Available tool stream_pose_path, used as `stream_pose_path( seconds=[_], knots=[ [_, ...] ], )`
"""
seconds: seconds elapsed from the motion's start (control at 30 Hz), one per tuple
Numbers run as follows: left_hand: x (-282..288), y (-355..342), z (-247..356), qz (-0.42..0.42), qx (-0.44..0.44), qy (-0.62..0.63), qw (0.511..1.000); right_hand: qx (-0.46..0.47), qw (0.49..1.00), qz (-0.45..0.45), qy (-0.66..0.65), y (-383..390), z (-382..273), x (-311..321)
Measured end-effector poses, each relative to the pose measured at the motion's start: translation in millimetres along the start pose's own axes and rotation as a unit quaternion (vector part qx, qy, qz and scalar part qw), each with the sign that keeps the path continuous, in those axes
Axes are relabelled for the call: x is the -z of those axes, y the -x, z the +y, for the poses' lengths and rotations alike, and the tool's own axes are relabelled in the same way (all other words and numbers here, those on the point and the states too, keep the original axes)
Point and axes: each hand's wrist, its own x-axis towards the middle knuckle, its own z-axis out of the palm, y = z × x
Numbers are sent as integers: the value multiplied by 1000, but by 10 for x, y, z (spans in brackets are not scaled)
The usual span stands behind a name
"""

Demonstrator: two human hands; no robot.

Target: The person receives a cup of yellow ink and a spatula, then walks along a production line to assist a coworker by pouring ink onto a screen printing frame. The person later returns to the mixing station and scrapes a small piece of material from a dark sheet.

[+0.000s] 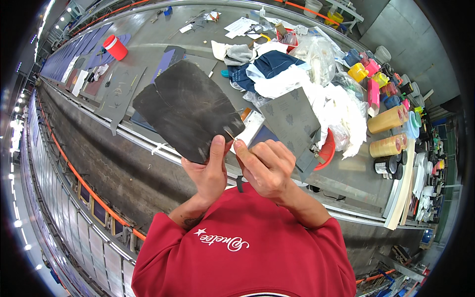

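My left hand grips a dark, nearly rectangular flat panel at its near corner, thumb along the edge and the other fingers partly hidden beneath. The panel is scuffed with pale smears and is held up in front of the table. Beside that corner my right hand is closed in a pinch. A short, thin, pale sliver shows just past its fingertips, by the panel's edge; its kind is too small to tell.
A long grey table holds a red cup-like container, a heap of white and navy cloth, a grey patterned sheet and a red basin. Tape rolls and colourful tubs line the right side.
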Motion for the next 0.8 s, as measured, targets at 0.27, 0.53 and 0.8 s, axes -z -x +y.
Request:
stream_pose_path(
  seconds=[0.27,0.53,0.8],
  knots=[
    [8,-20,-15,23,12,14,1000,-2,1000,10,0,-17,9,-27],
    [-14,-11,11,13,7,8,1000,-1,1000,9,2,-28,19,-39],
    [-14,-43,-3,20,2,25,999,-16,1000,20,-15,-6,14,-75]
  ],
)
